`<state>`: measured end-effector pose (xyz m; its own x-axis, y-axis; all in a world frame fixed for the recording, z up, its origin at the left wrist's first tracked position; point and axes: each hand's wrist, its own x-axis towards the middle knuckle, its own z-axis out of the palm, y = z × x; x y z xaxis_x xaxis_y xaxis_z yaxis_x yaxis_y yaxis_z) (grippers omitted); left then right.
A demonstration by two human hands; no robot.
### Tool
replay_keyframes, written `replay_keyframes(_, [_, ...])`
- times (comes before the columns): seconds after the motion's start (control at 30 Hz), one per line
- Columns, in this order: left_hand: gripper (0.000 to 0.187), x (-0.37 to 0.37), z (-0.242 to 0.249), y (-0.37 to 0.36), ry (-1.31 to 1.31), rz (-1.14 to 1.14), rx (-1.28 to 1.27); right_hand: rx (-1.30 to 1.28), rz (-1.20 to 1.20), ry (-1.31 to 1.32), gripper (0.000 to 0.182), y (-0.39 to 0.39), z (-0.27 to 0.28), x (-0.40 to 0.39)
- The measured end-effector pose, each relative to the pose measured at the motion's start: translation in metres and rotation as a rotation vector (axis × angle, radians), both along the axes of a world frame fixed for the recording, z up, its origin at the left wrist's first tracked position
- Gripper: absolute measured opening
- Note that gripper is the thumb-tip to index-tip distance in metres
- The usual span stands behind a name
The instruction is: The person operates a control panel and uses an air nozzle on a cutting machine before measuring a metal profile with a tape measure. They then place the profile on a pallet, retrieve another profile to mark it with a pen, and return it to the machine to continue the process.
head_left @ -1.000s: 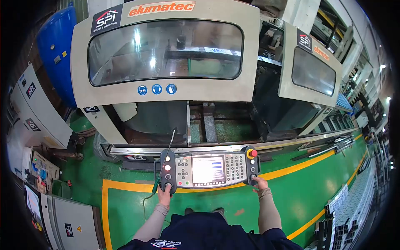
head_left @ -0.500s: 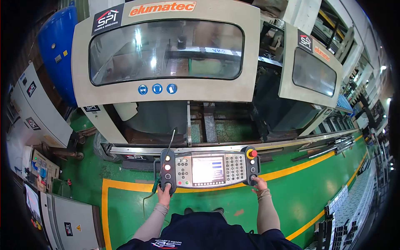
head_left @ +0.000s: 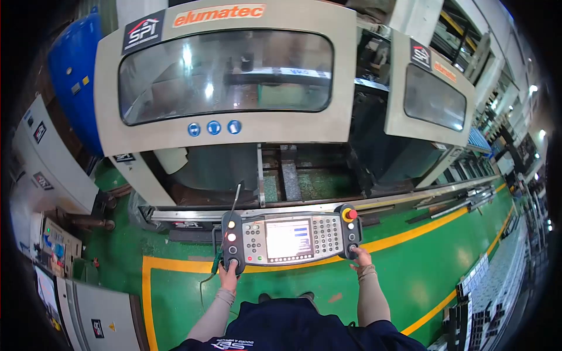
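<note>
A wide control panel with a lit screen (head_left: 289, 238) and rows of keys is in front of my body, at the lower middle of the view. My left hand (head_left: 229, 276) grips the panel's lower left corner, its thumb on a round button. At the lower right corner my right hand (head_left: 361, 259) has its thumb on another round button, with the fingers bent beside the edge. A red emergency knob (head_left: 350, 214) tops the panel's right end. Beside the left end stands a thin rod with a green cable connector (head_left: 217, 261).
Behind the panel stands a large machine with windowed hoods (head_left: 225, 131) and a long metal rail (head_left: 386, 202). Grey cabinets (head_left: 100, 304) and a blue tank (head_left: 76, 82) are at left. Stacked profiles (head_left: 489, 292) lie at right. Yellow lines (head_left: 410, 237) mark the green floor.
The view has shifted slightly, so the machine and panel appear a little further left. Both hands remain at the same panel corners.
</note>
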<state>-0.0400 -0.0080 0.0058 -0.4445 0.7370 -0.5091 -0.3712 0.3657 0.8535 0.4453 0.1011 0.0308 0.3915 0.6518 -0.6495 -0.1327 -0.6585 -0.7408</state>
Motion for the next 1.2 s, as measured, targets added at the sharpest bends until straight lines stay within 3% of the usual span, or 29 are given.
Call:
replay_keyframes(0.03, [0.066,0.001,-0.001,0.001,0.013,0.003,-0.016,0.011,-0.016,0.009,0.061,-0.001,-0.003,0.000])
replay_keyframes(0.27, [0.072,-0.006,-0.022,0.001,0.005,-0.018,0.004,0.060,-0.044,0.030,0.065,-0.007,-0.007,-0.007])
replay_keyframes(0.5, [0.069,-0.001,-0.007,0.001,0.011,-0.008,0.003,0.178,-0.015,0.119,0.064,-0.023,-0.017,-0.013])
replay_keyframes(0.6, [0.086,-0.004,-0.005,0.001,-0.011,-0.033,0.008,0.209,-0.009,0.142,0.064,-0.024,-0.024,-0.014])
replay_keyframes(0.73, [0.086,-0.003,0.001,0.000,-0.012,-0.051,0.024,0.205,0.002,0.137,0.065,-0.022,-0.032,-0.009])
replay_keyframes(0.87, [0.070,-0.002,0.001,0.000,0.034,-0.048,-0.004,0.212,0.006,0.126,0.065,-0.022,-0.038,-0.006])
replay_keyframes(0.97, [0.085,-0.002,0.002,0.000,0.009,-0.045,0.003,0.219,0.002,0.114,0.065,-0.023,-0.040,-0.008])
replay_keyframes(1.2, [0.086,0.001,-0.007,-0.005,0.071,-0.046,0.017,0.207,0.024,0.021,0.065,-0.023,-0.040,-0.011])
